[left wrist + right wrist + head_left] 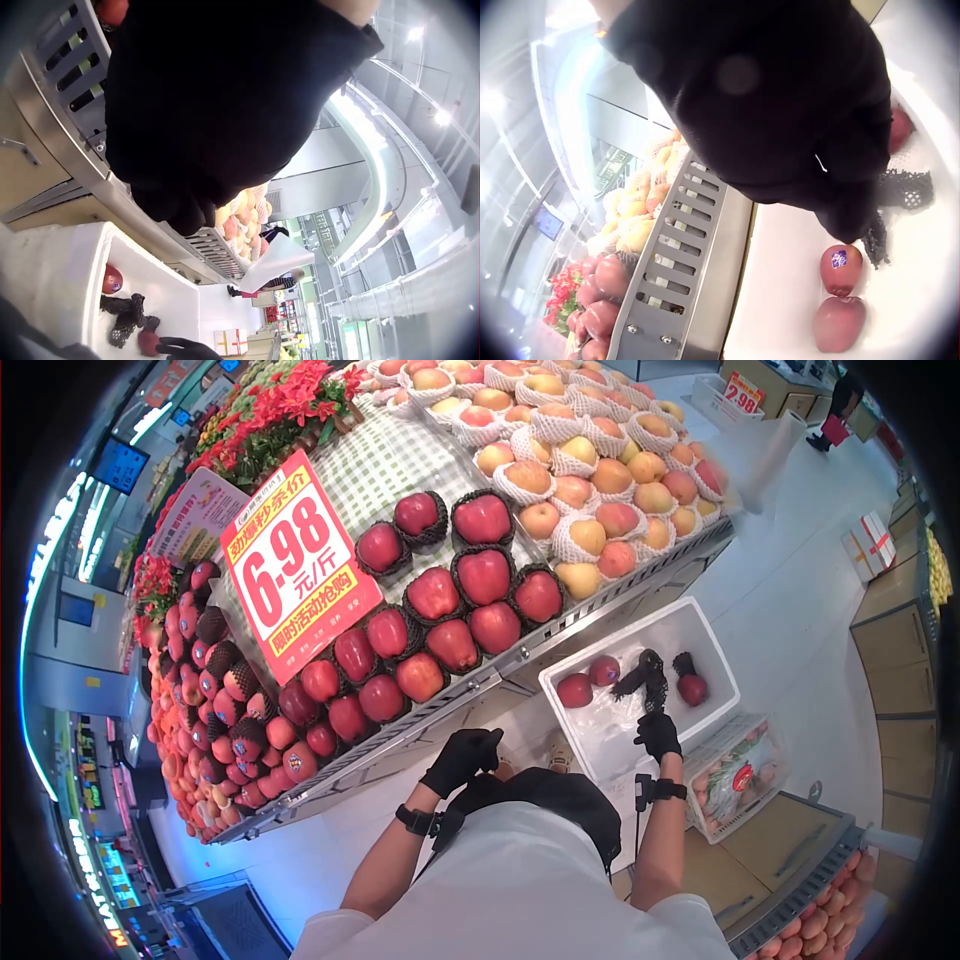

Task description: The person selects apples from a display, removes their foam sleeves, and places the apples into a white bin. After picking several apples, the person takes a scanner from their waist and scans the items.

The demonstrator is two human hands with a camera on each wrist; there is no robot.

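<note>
My black-gloved right hand hangs over the near wall of a white foam box, its fingers pointing inward. Close by its fingertips in the head view lie dark foam net sleeves; it grips nothing visible. Inside the box, two bare red apples sit side by side on the left. Another red apple lies on the right with a net sleeve beside it. My gloved left hand, fingers loosely bent and holding nothing, hovers by the stand's front edge, left of the box.
Netted red apples fill the sloping stand behind a slotted metal rail. A red price sign stands among them. Paler netted fruit is heaped farther back. A printed fruit carton adjoins the foam box on the right.
</note>
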